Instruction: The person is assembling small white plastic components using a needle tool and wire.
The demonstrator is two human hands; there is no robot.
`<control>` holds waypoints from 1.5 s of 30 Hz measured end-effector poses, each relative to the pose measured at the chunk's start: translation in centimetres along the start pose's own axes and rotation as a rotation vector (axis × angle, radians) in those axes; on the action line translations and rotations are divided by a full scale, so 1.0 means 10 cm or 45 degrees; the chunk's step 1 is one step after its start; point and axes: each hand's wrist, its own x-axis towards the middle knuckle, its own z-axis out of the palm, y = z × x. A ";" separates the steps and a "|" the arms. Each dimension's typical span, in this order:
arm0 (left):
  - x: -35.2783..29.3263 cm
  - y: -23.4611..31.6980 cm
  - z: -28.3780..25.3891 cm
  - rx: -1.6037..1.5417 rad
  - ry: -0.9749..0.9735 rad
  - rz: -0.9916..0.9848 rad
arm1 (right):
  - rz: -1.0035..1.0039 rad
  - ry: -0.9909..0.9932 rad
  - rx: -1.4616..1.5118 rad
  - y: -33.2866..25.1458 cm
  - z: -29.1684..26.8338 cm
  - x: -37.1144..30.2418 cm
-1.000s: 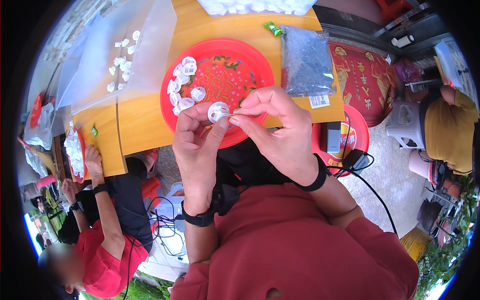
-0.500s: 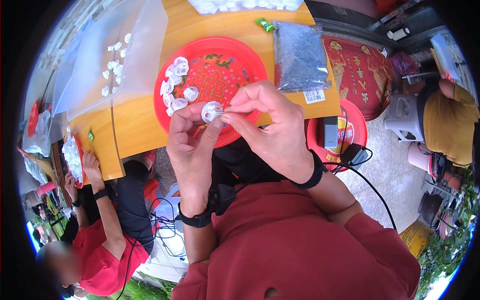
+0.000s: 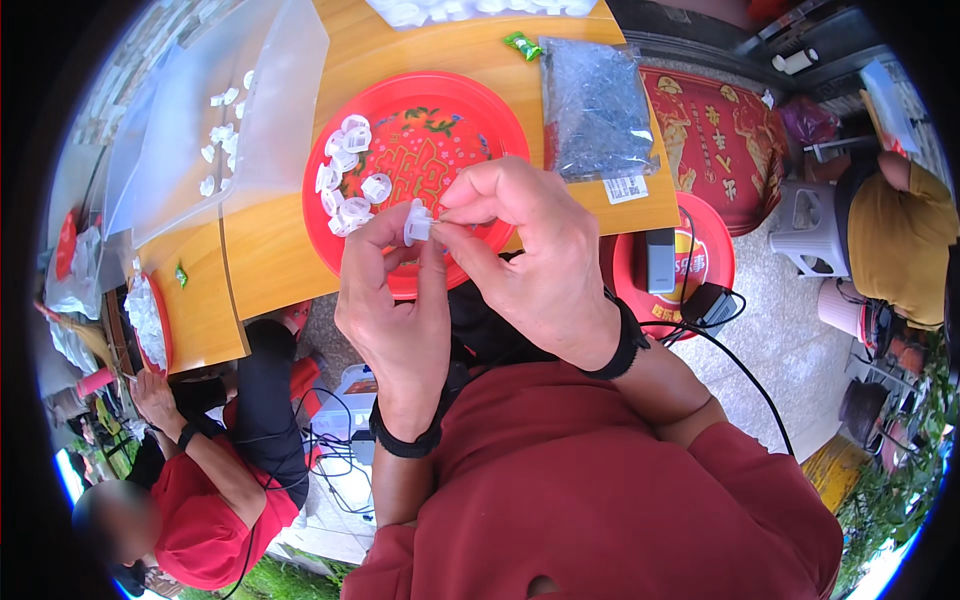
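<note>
Over the near part of a round red tray [image 3: 490, 105], my left hand [image 3: 392, 315] pinches a small round white plastic piece [image 3: 416, 222] between thumb and fingers. The piece is turned edge-on, its stub facing right. My right hand [image 3: 545, 265] meets it there, thumb and forefinger closed on a thin, shiny pin-like part that is mostly hidden by the fingertips. Several similar white plastic pieces [image 3: 346, 160] lie in a loose cluster on the tray's left side.
A clear bag of small dark parts [image 3: 598, 110] and a green-wrapped sweet [image 3: 522, 46] lie right of the tray. Translucent plastic sheeting [image 3: 275, 95] with white pieces covers the table's left. Another person in a red shirt [image 3: 215, 510] sits at lower left. A black cable [image 3: 755, 385] runs on the right.
My left hand has turned the white plastic piece from face-up to edge-on. My right fingertips have shifted slightly left, closer to it. The other person's hands have moved down from their tray.
</note>
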 end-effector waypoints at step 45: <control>-0.10 -0.10 0.10 -0.004 0.049 0.328 | 0.025 -0.392 0.531 0.33 -0.26 0.02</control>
